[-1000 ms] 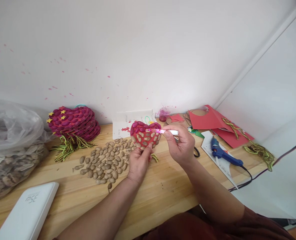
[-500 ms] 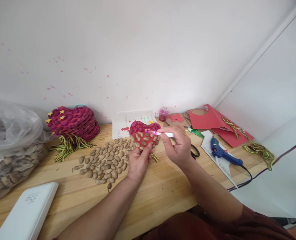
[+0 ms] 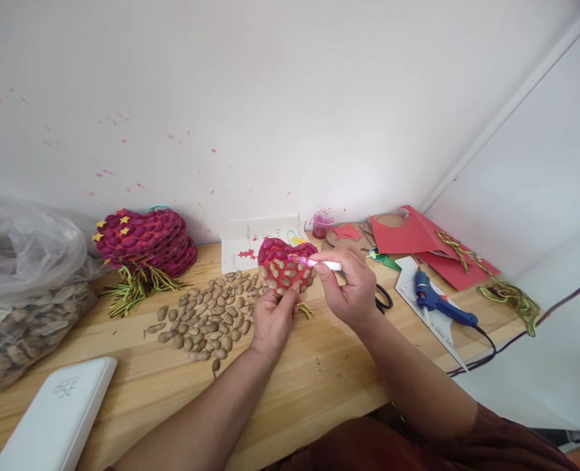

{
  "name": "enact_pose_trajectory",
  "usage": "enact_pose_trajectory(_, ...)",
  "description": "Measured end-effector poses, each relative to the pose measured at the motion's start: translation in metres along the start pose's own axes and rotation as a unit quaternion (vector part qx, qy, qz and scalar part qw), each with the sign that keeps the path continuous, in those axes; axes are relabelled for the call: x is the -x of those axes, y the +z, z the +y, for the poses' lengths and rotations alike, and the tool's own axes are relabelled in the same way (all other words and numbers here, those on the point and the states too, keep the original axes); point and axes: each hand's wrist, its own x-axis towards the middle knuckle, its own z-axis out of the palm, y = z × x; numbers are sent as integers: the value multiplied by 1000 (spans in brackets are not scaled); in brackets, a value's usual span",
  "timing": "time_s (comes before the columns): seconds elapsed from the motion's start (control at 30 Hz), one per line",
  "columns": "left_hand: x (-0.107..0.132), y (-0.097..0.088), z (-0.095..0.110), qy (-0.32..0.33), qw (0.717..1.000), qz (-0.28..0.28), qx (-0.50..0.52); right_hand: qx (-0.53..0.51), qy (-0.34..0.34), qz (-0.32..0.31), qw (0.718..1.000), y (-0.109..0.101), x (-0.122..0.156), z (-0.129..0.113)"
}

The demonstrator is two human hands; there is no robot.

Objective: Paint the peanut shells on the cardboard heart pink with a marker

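My left hand point(image 3: 272, 319) is closed on the lower edge of a red heart-shaped piece point(image 3: 284, 265) covered with peanut shells, holding it upright above the wooden table point(image 3: 319, 373). The top shells of the heart are painted magenta. My right hand point(image 3: 353, 288) pinches a white-handled brush point(image 3: 326, 265) whose pink tip touches the heart's upper right side. A spread of loose peanut shells point(image 3: 206, 317) lies just left of my left hand.
A stack of magenta shell hearts point(image 3: 145, 239) with yellow stars stands at the back left. A plastic bag of shells point(image 3: 19, 294) fills the far left. A white box point(image 3: 57, 415) lies front left. A paint cup point(image 3: 322, 224), red paper point(image 3: 417, 239) and a blue glue gun point(image 3: 439, 302) lie right.
The brush has been drawn a little to the left and lower across the heart's top right. My left hand and the heart have barely moved.
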Motion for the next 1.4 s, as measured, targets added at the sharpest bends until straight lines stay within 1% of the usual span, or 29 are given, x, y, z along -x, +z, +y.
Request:
enact_pose_trajectory(0.1,0,0,0,-6,1000,-2,-3,4,0,8,1000,-1,0,0)
enact_pose_trajectory(0.27,-1,-2,-3,3,1000,-2,-24,12,-2,-10,1000,-2,-1,-3)
enact_pose_trajectory(0.33,-2,-2,-4,4,1000,-3,-28,12,-5,-5,1000,-3,-2,-3)
enact_pose_trajectory(0.43,-1,-2,-3,4,999,-1,-36,10,-11,8,1000,-3,-2,-3)
enact_pose_trajectory(0.7,0,0,1,-1,998,10,-60,6,-23,4,1000,-4,-3,-5)
enact_pose_trajectory(0.93,0,1,0,1,998,23,-54,26,1,27,999,-7,-2,-2)
enact_pose_trajectory(1.17,1,-1,-2,11,998,17,-59,16,-1,19,1000,-7,-3,-4)
enact_pose_trajectory(1.4,2,2,4,3,998,23,-61,23,7,25,999,-8,-2,-3)
